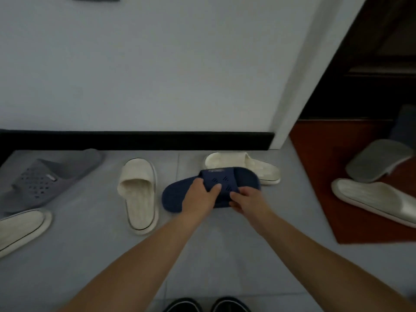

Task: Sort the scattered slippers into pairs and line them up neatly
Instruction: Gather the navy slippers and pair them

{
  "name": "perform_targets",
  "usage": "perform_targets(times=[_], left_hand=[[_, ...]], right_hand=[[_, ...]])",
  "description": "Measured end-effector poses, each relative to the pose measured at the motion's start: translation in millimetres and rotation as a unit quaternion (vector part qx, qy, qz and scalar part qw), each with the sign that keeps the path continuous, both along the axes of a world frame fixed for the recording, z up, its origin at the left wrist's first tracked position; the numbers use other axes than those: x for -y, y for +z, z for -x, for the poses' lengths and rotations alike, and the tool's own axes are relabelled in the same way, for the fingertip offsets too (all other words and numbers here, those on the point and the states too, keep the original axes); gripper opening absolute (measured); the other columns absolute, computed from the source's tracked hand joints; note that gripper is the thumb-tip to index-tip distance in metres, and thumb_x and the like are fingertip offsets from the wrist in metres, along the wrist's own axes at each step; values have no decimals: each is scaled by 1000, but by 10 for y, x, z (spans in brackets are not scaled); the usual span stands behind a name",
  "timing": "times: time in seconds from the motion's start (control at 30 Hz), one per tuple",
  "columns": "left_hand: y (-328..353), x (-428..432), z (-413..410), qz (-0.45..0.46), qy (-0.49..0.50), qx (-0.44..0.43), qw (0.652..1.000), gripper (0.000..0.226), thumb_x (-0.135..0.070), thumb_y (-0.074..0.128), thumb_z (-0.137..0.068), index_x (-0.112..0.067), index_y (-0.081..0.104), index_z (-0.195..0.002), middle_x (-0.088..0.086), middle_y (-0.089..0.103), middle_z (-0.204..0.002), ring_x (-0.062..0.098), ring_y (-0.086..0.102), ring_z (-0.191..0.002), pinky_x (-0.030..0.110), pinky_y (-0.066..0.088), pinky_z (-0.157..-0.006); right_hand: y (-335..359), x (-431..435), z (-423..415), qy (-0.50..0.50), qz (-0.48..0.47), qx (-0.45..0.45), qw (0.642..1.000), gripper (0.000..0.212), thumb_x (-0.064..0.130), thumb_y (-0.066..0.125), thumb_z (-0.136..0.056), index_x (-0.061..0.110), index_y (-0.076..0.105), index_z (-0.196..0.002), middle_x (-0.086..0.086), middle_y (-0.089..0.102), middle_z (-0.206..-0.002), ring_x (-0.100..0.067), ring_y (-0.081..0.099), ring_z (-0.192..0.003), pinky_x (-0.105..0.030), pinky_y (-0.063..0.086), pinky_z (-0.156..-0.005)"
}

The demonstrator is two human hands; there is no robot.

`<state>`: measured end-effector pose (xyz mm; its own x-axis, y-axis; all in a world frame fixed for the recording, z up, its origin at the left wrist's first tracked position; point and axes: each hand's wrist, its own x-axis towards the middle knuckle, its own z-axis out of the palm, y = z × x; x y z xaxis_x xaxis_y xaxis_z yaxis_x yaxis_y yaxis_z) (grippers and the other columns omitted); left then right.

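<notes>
Head camera, looking down at a grey tiled floor (pixel 90 255): at its far left edge, near the black skirting board (pixel 135 140), lies a grey slipper (pixel 38 183) with a perforated strap. Nearer me on that edge lies a cream slipper (pixel 20 228), cut off by the frame. A second cream slipper (pixel 138 199) sits left of centre, toe toward the skirting.

In the middle of the floor I hold the navy slipper (pixel 177 197) with both hands, close together. My left hand (pixel 199 197) grips its perforated strap, fingers curled over the top. My right hand (pixel 247 201) pinches the strap's near edge. I cannot tell whether the sole rests on the tiles.

Just behind it, against the skirting at the wall's corner, a third cream slipper (pixel 258 167) lies sideways, partly covered by the navy one. On the right edge, a red-brown mat (pixel 315 176) carries a pale slipper (pixel 371 199) and, beyond it, a grey slipper turned sole-up (pixel 378 161). Two black shoes (pixel 184 306) show at the bottom edge.
</notes>
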<state>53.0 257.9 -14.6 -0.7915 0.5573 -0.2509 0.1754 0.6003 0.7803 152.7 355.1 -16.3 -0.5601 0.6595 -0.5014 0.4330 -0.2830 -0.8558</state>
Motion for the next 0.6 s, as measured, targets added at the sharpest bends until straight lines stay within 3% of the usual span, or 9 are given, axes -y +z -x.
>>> perform_targets(times=[0.07,0.13,0.27,0.47,0.6], left_hand=[[15,-143,-112,-13,25,23,999,39,-29,59,-90,-2,50,-117,15,60,-115,25,57,-96,31,45,-79],[35,-287,-279,-6,4,7,1000,42,-25,59,-90,0,47,-122,16,58,-119,29,55,-105,29,38,-78],[66,-626,-768,-14,-83,-9,996,36,-23,59,-89,-4,50,-119,8,57,-113,18,51,-95,26,34,-77],[3,-1136,-1638,-32,-173,-2,984,25,-22,57,-91,-9,49,-111,-4,49,-97,12,47,-87,23,35,-73],[-92,-1470,-1986,-23,-190,3,982,14,-20,56,-91,-18,43,-93,-10,48,-80,7,46,-72,11,33,-53]], right_hand=[[106,1,-209,5,25,-2,1000,7,14,59,-91,8,61,-93,-8,63,-82,-13,62,-64,-25,53,-63],[219,-102,-455,-8,40,12,999,11,22,59,-91,14,60,-85,-4,64,-77,-13,65,-56,-24,54,-54],[343,-563,-1070,-30,-41,94,994,24,32,55,-92,9,63,-89,-3,67,-77,-16,66,-48,-24,52,-45],[303,-1258,-2059,-174,-73,109,976,26,28,55,-92,10,67,-78,-5,68,-72,-15,62,-55,-28,52,-55],[194,-1685,-2468,-247,-50,84,964,20,23,58,-90,9,67,-79,-6,67,-71,-16,60,-58,-30,52,-57]])
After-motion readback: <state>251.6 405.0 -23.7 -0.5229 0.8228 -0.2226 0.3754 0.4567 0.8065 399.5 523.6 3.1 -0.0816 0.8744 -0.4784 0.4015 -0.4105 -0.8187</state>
